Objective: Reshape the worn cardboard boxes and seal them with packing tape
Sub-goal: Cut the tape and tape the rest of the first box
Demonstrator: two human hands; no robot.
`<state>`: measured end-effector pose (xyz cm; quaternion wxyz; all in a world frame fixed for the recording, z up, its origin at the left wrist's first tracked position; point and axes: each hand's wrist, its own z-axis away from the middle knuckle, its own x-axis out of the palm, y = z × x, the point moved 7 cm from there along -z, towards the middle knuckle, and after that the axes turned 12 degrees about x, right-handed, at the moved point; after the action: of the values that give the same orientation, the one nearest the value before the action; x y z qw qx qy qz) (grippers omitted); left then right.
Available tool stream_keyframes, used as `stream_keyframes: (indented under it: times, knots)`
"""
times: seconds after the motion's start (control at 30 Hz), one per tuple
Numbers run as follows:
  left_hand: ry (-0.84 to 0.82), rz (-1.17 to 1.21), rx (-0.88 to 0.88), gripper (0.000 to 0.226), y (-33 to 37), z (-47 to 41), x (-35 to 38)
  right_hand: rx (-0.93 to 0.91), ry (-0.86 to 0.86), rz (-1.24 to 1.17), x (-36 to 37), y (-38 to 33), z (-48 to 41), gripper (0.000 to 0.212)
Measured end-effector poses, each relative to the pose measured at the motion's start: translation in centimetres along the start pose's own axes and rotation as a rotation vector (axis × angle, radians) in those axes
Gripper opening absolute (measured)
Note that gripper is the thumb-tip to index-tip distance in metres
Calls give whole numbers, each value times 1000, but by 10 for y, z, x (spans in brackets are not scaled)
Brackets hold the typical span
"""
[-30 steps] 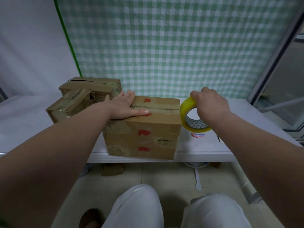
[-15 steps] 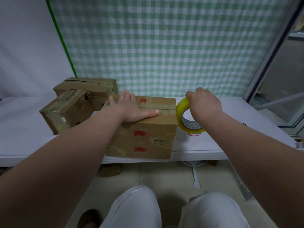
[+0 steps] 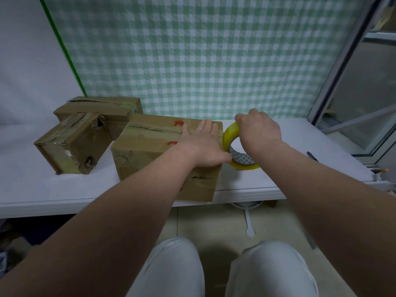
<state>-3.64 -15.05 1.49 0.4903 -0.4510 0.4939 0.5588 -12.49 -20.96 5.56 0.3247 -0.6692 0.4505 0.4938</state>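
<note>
left hand [image 3: 203,144] has slid along the top of the near box [image 3: 150,144]. 1.0 s ago it lay flat on the left part of the lid, now it's flat on the right end with fingers straight, palm down and thumb reaching toward the roll. it presses, grasps nothing.

right hand [image 3: 259,131] hasn't really shifted. fingers are clenched over the top of the yellow tape roll [image 3: 230,133], holding it on edge just beside the box's right top edge, about touching it.

near box sits on the white table [image 3: 289,168] at the front edge, flaps down, ragged seam [image 3: 150,128] running along the top. cannot tell if a strip already covers that seam, too blurry.

my read: the hand's sweep looks like smoothing tape along the lid, or pinning the end so the roll can pull down over the side or tear off. so this box is probably near sealed on top.

left box [image 3: 70,144] and back box [image 3: 100,107] sit well to the left, touching each other. both are worn, and the left box is torn at a corner. they likely still need work. green checked cloth [image 3: 203,50] hangs behind.
</note>
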Motion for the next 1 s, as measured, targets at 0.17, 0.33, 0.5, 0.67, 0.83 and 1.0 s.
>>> stream_keyframes:
  times: [0.17, 0.33, 0.5, 0.67, 0.83, 1.0]
  knots:
    - [46, 25, 95, 78, 5, -3, 4, 17, 1, -31, 2, -2, 6, 32]
    - [79, 112, 150, 76, 3, 7, -6, 59, -5, -61, 2, 1, 11, 28]
    - [144, -15, -297, 85, -81, 38, -12, 86, -3, -65, 4, 2, 13, 33]
    - [135, -38, -485, 79, -138, 70, -14, 96, 8, -70, 5, 2, 13, 33]
    - [168, -22, -556, 88, -133, 68, -8, 105, 2, -76, 7, 3, 13, 34]
    - [171, -37, -544, 91, -123, 62, -6, 109, -3, -86, 9, 4, 13, 34]
